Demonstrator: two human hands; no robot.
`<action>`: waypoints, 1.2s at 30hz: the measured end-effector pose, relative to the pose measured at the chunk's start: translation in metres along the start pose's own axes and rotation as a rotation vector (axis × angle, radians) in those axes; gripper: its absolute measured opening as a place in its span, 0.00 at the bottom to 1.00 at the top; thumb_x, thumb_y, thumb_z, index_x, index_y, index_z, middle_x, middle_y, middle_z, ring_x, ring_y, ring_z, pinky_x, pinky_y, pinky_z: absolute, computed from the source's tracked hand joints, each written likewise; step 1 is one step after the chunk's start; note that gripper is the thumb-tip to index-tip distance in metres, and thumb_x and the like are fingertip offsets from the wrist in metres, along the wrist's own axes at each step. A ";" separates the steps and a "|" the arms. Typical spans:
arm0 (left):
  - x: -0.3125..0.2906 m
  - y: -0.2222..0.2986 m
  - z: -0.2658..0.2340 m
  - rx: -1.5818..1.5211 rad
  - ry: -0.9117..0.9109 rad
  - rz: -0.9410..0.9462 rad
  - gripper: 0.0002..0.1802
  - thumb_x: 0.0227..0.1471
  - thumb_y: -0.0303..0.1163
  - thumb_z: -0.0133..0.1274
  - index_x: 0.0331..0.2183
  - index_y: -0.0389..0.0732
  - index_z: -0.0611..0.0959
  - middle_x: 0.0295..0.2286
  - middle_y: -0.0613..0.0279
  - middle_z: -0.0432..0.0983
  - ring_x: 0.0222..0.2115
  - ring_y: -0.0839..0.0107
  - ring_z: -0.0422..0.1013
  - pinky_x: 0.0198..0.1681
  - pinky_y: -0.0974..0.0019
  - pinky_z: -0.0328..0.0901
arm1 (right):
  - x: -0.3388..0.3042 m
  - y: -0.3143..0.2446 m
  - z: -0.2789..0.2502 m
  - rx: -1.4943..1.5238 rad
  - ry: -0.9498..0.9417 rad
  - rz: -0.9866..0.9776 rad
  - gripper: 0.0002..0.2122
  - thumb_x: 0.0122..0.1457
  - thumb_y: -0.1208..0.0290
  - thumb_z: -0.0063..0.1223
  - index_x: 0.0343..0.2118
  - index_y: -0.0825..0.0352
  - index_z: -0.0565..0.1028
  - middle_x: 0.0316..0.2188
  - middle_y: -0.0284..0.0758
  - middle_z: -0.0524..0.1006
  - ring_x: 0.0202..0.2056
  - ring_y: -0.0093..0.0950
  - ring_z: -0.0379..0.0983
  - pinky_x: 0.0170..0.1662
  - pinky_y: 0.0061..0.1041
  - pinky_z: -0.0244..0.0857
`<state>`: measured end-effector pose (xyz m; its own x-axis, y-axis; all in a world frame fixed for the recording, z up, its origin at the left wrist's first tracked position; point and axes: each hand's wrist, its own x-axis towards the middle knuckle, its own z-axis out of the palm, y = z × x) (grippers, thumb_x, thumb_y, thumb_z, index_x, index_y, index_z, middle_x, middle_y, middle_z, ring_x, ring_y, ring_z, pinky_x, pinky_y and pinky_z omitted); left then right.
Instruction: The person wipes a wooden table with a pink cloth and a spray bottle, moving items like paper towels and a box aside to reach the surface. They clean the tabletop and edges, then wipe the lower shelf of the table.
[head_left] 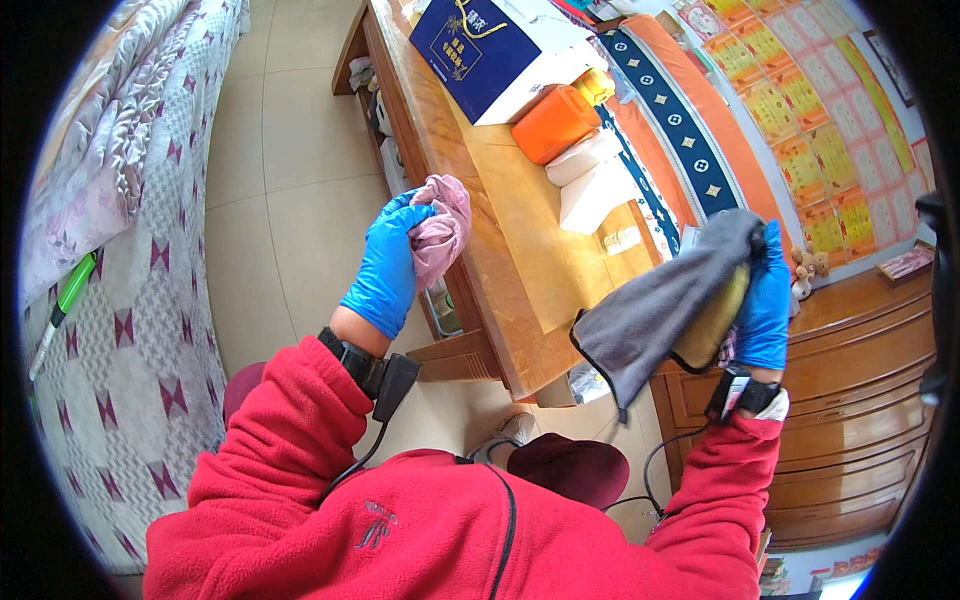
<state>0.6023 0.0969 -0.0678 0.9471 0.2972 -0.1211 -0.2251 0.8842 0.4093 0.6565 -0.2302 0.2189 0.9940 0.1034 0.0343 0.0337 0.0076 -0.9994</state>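
Both hands wear blue gloves. My left hand [388,262] is closed round a bunched pink cloth [442,232], held up beside the near left edge of the wooden table [500,240]. On the right, my right hand [765,305] grips a grey cloth [670,300] by its upper corner. That cloth hangs spread out toward the left, over the table's near right corner, with dark edging and a yellow-brown side [718,320] showing. The thumb and fingertips of my right hand are partly hidden by the cloth.
On the table stand a blue and white box [490,60], an orange container [556,125] and white tissue [595,195]. An orange sofa [660,90] lies behind it. A wooden cabinet [850,400] is at right; a patterned bed cover [150,330] with a green-handled tool [72,290] at left.
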 end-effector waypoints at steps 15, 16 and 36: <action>-0.005 0.013 0.004 -0.027 0.076 0.031 0.13 0.59 0.27 0.48 0.46 0.38 0.79 0.36 0.62 0.78 0.35 0.72 0.75 0.42 0.70 0.72 | -0.016 0.246 0.046 -1.585 -0.531 -0.521 0.35 0.55 0.68 0.62 0.67 0.53 0.62 0.63 0.51 0.59 0.57 0.50 0.63 0.60 0.38 0.60; -0.006 0.015 0.004 -0.025 0.077 0.057 0.13 0.59 0.27 0.48 0.45 0.38 0.79 0.36 0.62 0.78 0.34 0.73 0.75 0.42 0.70 0.72 | -0.009 0.253 0.048 -1.503 -0.511 -0.557 0.34 0.55 0.68 0.61 0.66 0.52 0.63 0.60 0.50 0.63 0.55 0.50 0.64 0.59 0.38 0.61; 0.008 0.029 -0.019 0.034 0.103 0.144 0.19 0.57 0.27 0.50 0.50 0.35 0.77 0.41 0.60 0.78 0.39 0.71 0.74 0.48 0.68 0.70 | 0.186 0.274 0.182 -1.332 -0.274 -0.396 0.20 0.63 0.59 0.50 0.58 0.53 0.71 0.48 0.50 0.72 0.49 0.50 0.72 0.53 0.44 0.65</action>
<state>0.5989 0.1317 -0.0741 0.8769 0.4565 -0.1504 -0.3468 0.8177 0.4595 0.8320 -0.0277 -0.0475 0.8500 0.5035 0.1548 0.5252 -0.8329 -0.1747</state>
